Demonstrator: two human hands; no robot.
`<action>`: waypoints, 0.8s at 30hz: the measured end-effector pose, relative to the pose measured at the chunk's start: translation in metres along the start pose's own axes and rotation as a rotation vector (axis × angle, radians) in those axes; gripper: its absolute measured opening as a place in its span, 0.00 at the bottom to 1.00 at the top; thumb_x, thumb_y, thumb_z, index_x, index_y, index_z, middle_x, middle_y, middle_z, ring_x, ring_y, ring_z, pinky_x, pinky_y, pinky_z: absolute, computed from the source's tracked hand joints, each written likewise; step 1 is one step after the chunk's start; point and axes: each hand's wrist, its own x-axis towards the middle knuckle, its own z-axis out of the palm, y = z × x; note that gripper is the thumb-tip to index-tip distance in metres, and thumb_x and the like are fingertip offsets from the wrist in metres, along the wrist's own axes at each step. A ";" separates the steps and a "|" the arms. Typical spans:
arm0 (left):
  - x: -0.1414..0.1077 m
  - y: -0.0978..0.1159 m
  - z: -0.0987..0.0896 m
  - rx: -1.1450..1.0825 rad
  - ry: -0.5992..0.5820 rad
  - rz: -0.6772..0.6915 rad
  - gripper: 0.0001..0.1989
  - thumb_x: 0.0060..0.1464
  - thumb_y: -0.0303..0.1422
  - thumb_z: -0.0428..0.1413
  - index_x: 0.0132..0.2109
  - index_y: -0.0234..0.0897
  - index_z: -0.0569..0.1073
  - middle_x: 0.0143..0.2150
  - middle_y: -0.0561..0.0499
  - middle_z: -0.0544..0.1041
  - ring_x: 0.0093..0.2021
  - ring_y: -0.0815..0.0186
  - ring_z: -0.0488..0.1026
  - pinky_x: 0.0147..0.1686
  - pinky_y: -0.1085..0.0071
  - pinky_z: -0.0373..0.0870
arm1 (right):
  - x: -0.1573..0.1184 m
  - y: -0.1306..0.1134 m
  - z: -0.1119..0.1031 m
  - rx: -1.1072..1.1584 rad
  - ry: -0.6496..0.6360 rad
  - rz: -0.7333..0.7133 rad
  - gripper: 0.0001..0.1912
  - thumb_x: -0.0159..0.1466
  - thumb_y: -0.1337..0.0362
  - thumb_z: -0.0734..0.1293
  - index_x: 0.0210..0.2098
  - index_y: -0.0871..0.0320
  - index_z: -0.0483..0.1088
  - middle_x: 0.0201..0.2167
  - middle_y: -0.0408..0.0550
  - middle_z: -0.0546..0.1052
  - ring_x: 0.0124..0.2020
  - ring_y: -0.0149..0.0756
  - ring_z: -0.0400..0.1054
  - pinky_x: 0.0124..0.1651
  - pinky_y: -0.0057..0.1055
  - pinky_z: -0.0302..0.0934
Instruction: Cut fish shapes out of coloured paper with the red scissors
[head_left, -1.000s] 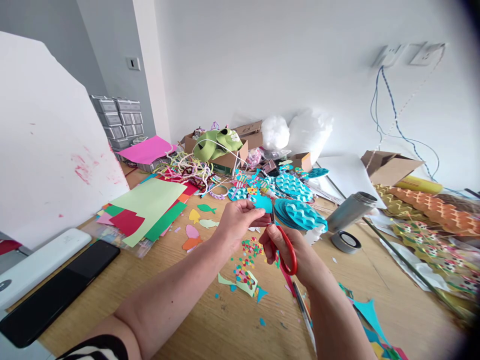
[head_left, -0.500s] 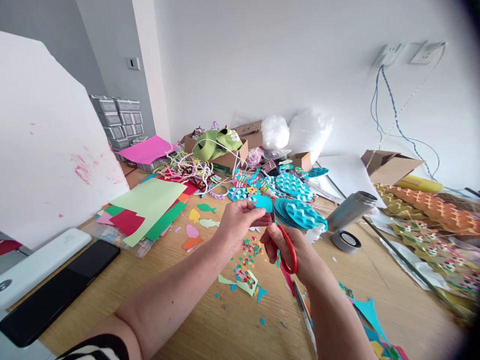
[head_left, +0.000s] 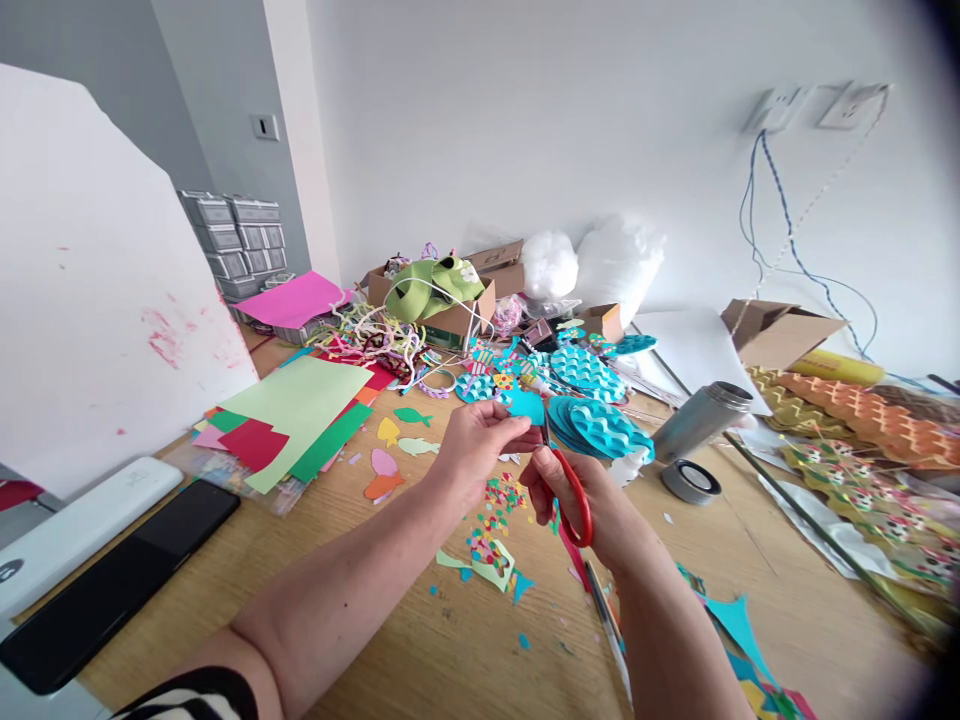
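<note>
Between the thumb and fingers of my left hand [head_left: 480,440] is a small piece of blue paper [head_left: 525,404], held up over the table. My right hand [head_left: 581,500] grips red-handled scissors [head_left: 579,505], whose blades reach the right edge of the paper. Whether the blades are parted is too small to tell. Below my hands lie many tiny coloured paper dots [head_left: 491,540] and a pale green scrap [head_left: 495,568]. Left of my left hand rest cut paper fish, among them a green fish [head_left: 413,415] and an orange fish [head_left: 384,486].
Coloured paper sheets [head_left: 300,400] and a black phone [head_left: 120,585] lie at left. Behind my hands are blue wavy discs [head_left: 600,425] and a cardboard box [head_left: 457,328]. A steel flask [head_left: 701,422] and its dark lid [head_left: 691,482] stand at right, near egg-carton crafts [head_left: 862,480].
</note>
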 end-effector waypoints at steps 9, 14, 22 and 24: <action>-0.001 0.000 0.001 -0.009 -0.003 -0.002 0.08 0.39 0.27 0.62 0.25 0.32 0.69 0.24 0.49 0.77 0.28 0.66 0.76 0.38 0.67 0.72 | -0.001 -0.001 0.000 -0.018 0.012 -0.013 0.28 0.58 0.37 0.59 0.24 0.58 0.65 0.12 0.42 0.68 0.16 0.31 0.61 0.20 0.27 0.52; -0.001 0.000 0.001 -0.018 0.008 0.002 0.07 0.39 0.27 0.62 0.26 0.31 0.70 0.24 0.48 0.77 0.27 0.66 0.75 0.36 0.68 0.73 | 0.001 0.003 -0.001 -0.037 0.002 -0.017 0.29 0.58 0.36 0.58 0.25 0.58 0.65 0.12 0.41 0.68 0.15 0.31 0.61 0.19 0.27 0.52; 0.000 -0.001 0.001 -0.037 0.009 0.006 0.08 0.38 0.27 0.62 0.25 0.31 0.69 0.24 0.48 0.77 0.27 0.66 0.76 0.36 0.68 0.73 | 0.001 0.006 -0.003 -0.058 -0.005 -0.019 0.30 0.59 0.36 0.57 0.26 0.58 0.66 0.13 0.41 0.67 0.15 0.30 0.61 0.18 0.27 0.51; -0.001 -0.001 0.001 -0.038 0.008 0.008 0.08 0.38 0.27 0.62 0.25 0.31 0.69 0.24 0.48 0.77 0.27 0.66 0.76 0.36 0.68 0.73 | 0.001 0.006 -0.003 -0.060 -0.006 -0.018 0.30 0.59 0.36 0.57 0.26 0.58 0.66 0.13 0.41 0.67 0.15 0.30 0.61 0.18 0.27 0.52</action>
